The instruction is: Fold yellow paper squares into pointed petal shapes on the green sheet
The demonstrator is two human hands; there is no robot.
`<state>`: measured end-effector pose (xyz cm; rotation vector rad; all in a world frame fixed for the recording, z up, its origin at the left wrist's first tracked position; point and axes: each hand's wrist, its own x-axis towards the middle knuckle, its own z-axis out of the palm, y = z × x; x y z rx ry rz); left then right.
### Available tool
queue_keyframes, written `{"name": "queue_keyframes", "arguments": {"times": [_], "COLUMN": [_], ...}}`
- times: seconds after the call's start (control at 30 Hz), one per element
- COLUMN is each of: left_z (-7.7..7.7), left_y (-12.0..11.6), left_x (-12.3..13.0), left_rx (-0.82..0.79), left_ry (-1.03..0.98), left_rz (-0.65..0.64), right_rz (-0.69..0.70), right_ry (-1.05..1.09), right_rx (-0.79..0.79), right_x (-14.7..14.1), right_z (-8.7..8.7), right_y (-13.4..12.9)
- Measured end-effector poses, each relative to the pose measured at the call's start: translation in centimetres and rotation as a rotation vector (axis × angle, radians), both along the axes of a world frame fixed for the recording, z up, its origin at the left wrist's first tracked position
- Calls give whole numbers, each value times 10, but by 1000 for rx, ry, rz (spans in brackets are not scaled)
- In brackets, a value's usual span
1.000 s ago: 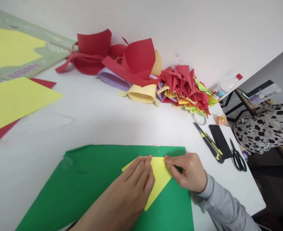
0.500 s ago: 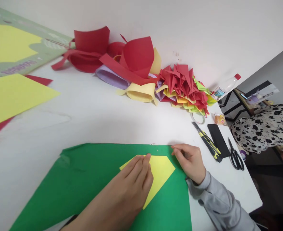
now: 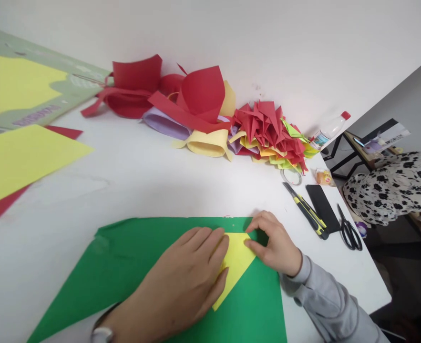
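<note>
A folded piece of yellow paper [image 3: 237, 255] lies on a large green sheet [image 3: 131, 267] in front of me. My left hand [image 3: 192, 267] rests flat over the yellow paper's left side, palm down with fingers stretched out, hiding much of it. At the paper's upper right corner is my right hand [image 3: 272, 243], its thumb and forefinger curled and closing on the edge there. The fingertips are a small distance apart and touch the corner region. The green sheet's left corner is bent.
Beyond lie red paper shapes [image 3: 203, 93] and a heap of folded red paper [image 3: 267, 124]. On the right are a tape roll [image 3: 292, 177], cutter [image 3: 306, 212], black case [image 3: 323, 208], scissors [image 3: 349, 231] and bottle [image 3: 328, 131]. Yellow sheets [image 3: 24, 162] lie left. A person [image 3: 396, 190] is nearby.
My right hand has moved left from the green sheet onto the yellow paper's corner. My left hand has flattened and spread over the paper. The view has tilted slightly.
</note>
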<state>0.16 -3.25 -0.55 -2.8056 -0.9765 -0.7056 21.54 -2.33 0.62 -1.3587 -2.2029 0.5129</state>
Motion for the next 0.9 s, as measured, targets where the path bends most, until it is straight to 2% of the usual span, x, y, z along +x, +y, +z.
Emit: {"name": "queue_keyframes", "arguments": {"times": [0.07, 0.13, 0.23, 0.27, 0.4, 0.6, 0.9], "left_z": [-1, -3, -4, -4, -2, -6, -12], "left_y": [4, 7, 10, 11, 14, 18, 19], "left_x": [3, 5, 5, 5, 5, 3, 0], "left_rx": [49, 101, 66, 40, -34, -151, -148], "left_ry": [-8, 4, -3, -14, -93, -151, -167], "left_rz": [20, 28, 21, 20, 2, -15, -145], "right_rz": [18, 37, 9, 20, -41, -103, -147], "right_ry": [-44, -159, -432, -478, -569, -584, -593], "right_rx": [62, 196, 454, 492, 413, 312, 259], "right_x": [-2, -7, -16, -19, -27, -28, -31], "right_z": [2, 4, 8, 9, 9, 9, 9], "right_y": [-3, -11, -26, -31, -40, -40, -41]}}
